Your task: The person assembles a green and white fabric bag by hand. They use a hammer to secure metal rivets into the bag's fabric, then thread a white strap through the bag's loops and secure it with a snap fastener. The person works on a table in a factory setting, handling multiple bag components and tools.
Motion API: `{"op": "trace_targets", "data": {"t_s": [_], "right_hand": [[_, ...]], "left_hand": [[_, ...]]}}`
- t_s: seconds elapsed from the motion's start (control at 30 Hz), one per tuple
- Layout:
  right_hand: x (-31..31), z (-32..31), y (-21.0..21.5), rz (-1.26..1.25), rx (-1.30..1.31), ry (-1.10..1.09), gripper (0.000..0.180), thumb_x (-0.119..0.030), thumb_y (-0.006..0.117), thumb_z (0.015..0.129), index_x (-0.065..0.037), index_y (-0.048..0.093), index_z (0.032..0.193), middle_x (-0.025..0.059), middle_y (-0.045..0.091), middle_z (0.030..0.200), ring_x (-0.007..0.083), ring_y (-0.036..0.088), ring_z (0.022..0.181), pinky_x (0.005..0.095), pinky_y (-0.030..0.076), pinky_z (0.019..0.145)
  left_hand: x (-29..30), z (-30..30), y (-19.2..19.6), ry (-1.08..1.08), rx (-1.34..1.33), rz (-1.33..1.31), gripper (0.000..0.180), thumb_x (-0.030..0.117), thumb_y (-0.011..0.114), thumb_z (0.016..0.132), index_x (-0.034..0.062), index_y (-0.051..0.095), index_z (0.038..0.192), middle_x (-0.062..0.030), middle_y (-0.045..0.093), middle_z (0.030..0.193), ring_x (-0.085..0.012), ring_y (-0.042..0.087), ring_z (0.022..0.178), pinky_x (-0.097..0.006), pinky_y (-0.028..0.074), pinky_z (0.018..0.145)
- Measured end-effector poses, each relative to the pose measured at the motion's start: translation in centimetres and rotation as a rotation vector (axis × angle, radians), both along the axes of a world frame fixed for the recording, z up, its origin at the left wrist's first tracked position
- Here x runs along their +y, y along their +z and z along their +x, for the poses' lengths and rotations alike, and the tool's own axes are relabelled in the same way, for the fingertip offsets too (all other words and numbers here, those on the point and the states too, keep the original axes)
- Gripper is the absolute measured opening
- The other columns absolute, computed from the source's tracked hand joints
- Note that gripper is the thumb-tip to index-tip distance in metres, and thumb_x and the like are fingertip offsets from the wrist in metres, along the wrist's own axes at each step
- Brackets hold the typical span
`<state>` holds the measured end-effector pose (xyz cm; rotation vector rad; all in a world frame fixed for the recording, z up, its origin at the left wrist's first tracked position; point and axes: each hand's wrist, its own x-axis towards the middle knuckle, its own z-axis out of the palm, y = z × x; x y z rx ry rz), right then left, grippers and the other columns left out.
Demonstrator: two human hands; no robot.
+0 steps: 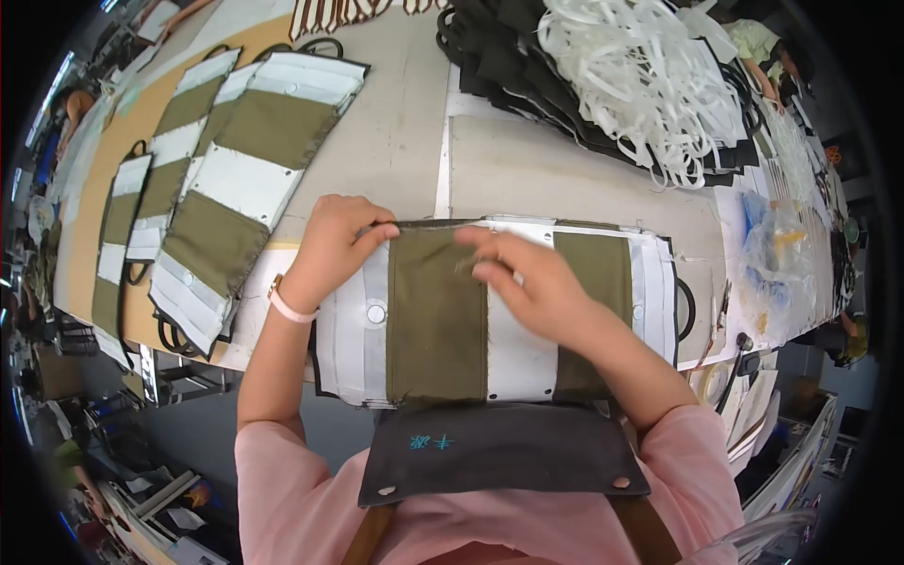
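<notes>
A flat sewn fabric panel [438,311] in olive and white, with dark edging and snap buttons, lies crosswise before me. My left hand [341,235] pinches its far edge near the left corner, thumb and fingers closed on the dark binding. Over the olive section hovers my right hand [527,278], close to the same far edge. Its fingertips are smeared by motion, so whether they hold anything does not show. A black loop handle [686,309] sticks out at the panel's right end.
Similar olive and white panels [231,179] with black handles lie overlapping on the left. At the far right, a tangle of white straps [631,75] rests on stacked black fabric pieces [508,71]. A clear plastic bag [772,250] lies right. Other people are at the table's edges.
</notes>
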<state>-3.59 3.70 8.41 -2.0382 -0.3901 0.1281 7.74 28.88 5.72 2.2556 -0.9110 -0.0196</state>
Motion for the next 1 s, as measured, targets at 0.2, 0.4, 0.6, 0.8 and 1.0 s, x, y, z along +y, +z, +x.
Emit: {"op": "trace_targets", "data": {"t_s": [0.2, 0.4, 0.6, 0.8, 1.0], "right_hand": [[3.7, -4.7, -3.3, 0.032, 0.076, 0.334, 0.015, -0.013, 0.061, 0.095, -0.003, 0.057, 0.105, 0.0177, 0.051, 0.141, 0.0369, 0.059, 0.109, 0.0404, 0.047, 0.098], [-1.0, -9.9, -1.7, 0.186, 0.117, 0.067, 0.021, -0.015, 0.06, 0.095, -0.002, 0.06, 0.112, 0.0115, 0.066, 0.09, 0.0214, 0.065, 0.081, 0.0331, 0.051, 0.07], [-8.1, -17.6, -3.3, -0.199, 0.578, 0.411, 0.026, -0.022, 0.056, 0.098, -0.007, 0.062, 0.118, 0.0151, 0.069, 0.108, 0.0309, 0.067, 0.1, 0.0376, 0.051, 0.087], [-8.8, -20.6, -6.6, -0.476, 0.495, 0.312, 0.039, -0.024, 0.057, 0.091, -0.011, 0.062, 0.127, 0.0189, 0.069, 0.111, 0.0362, 0.067, 0.101, 0.0406, 0.052, 0.088], [-7.3, -20.4, -7.3, -0.569, 0.47, 0.315, 0.039, -0.029, 0.055, 0.091, -0.009, 0.059, 0.125, 0.0205, 0.067, 0.112, 0.0377, 0.067, 0.101, 0.0441, 0.052, 0.088]], "left_hand": [[-0.1, -5.3, 5.1, -0.046, -0.246, -0.026, 0.004, 0.005, 0.074, 0.077, 0.0039, 0.071, 0.08, -0.0072, 0.064, 0.071, -0.0263, 0.057, 0.073, -0.037, 0.045, 0.068], [4.0, -7.2, 1.4, 0.232, 0.237, 0.169, 0.027, 0.023, 0.056, 0.097, 0.0006, 0.066, 0.087, -0.0159, 0.066, 0.077, -0.0294, 0.064, 0.072, -0.037, 0.049, 0.069], [5.7, -9.5, -0.4, 0.259, -0.077, 0.247, 0.028, 0.033, 0.069, 0.089, 0.0046, 0.067, 0.092, -0.0154, 0.065, 0.081, -0.035, 0.063, 0.079, -0.043, 0.05, 0.072], [6.7, -9.2, -1.7, 0.179, 0.077, 0.307, 0.036, 0.037, 0.055, 0.098, 0.0046, 0.064, 0.086, -0.017, 0.064, 0.076, -0.0368, 0.062, 0.075, -0.044, 0.047, 0.068], [0.2, -9.0, 2.1, 0.15, -0.182, 0.315, 0.035, 0.034, 0.05, 0.1, 0.0055, 0.061, 0.083, -0.0164, 0.065, 0.078, -0.0378, 0.062, 0.075, -0.047, 0.048, 0.068]]}}
